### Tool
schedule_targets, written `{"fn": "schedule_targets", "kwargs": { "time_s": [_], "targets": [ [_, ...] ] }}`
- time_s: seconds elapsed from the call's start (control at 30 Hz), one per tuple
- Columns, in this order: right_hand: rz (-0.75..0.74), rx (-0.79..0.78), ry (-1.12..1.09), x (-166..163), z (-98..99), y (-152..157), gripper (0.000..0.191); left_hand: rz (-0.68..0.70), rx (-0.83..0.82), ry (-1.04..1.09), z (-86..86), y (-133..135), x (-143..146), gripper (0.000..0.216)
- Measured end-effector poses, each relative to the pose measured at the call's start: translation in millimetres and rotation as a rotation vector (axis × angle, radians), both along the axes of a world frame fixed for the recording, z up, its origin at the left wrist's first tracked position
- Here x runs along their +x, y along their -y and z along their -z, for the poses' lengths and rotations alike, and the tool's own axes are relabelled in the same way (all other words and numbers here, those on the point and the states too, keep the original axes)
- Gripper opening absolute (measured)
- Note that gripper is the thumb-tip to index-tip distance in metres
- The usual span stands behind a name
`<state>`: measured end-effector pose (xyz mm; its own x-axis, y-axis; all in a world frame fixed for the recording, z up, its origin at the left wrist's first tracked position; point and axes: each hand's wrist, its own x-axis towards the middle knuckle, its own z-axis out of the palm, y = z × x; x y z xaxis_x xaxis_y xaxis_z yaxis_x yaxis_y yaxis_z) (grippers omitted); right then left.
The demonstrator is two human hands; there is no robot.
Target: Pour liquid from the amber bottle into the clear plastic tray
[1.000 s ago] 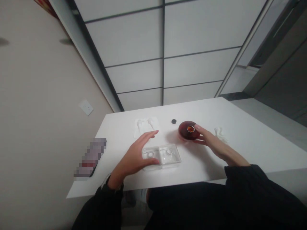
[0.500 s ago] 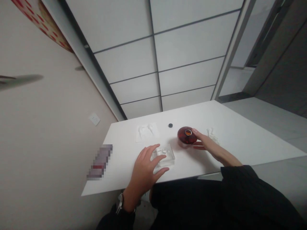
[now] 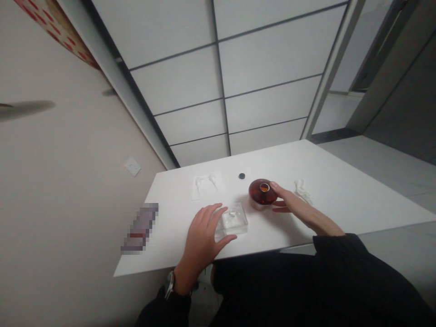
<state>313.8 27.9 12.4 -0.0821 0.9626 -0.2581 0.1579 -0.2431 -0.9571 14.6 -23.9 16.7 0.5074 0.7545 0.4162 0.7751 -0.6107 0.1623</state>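
Note:
My right hand (image 3: 289, 200) holds a dark red, rounded glass bottle (image 3: 261, 195) by its right side, thumb on the upper shoulder and fingers lower down. The bottle's round, metal-rimmed mouth faces up, with an orange tone inside. My left hand (image 3: 204, 231) is curved round the left end of a clear, box-shaped container (image 3: 240, 222), fingers at its far side and thumb along the near side. A small rounded clear part (image 3: 233, 213) shows at the container's top. Behind the bottle lies a small black cap (image 3: 241, 175).
Two white, tufted things (image 3: 213, 181) lie on a white sheet (image 3: 196, 194) at the back left of the white table (image 3: 327, 181). White, string-like material (image 3: 302, 190) is right of the bottle. A pixelated flat item (image 3: 139, 227) rests near the left edge.
My left hand's fingers have drawn closer together, nearer the clear container. My right hand still holds the bottle in nearly the same place. The whole view has shifted slightly.

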Motion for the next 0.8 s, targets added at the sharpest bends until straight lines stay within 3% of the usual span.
{"fn": "schedule_targets", "kwargs": {
  "time_s": [0.23,0.37,0.57,0.8],
  "targets": [
    [-0.033,-0.002,0.006,-9,2.2,2,0.078,-0.019,-0.012,-0.047,10.8,-19,1,0.086],
    [-0.022,0.021,-0.027,-23,6.0,1,0.077,-0.024,-0.016,-0.057,15.5,-25,-2,0.089],
    [0.113,0.088,-0.040,-42,19.7,-13,0.084,-0.039,-0.014,-0.048,21.2,-41,-8,0.090],
    [0.135,0.246,0.082,-57,32.2,-29,0.086,-0.064,-0.013,-0.039,20.1,-64,-14,0.088]
  ]
}}
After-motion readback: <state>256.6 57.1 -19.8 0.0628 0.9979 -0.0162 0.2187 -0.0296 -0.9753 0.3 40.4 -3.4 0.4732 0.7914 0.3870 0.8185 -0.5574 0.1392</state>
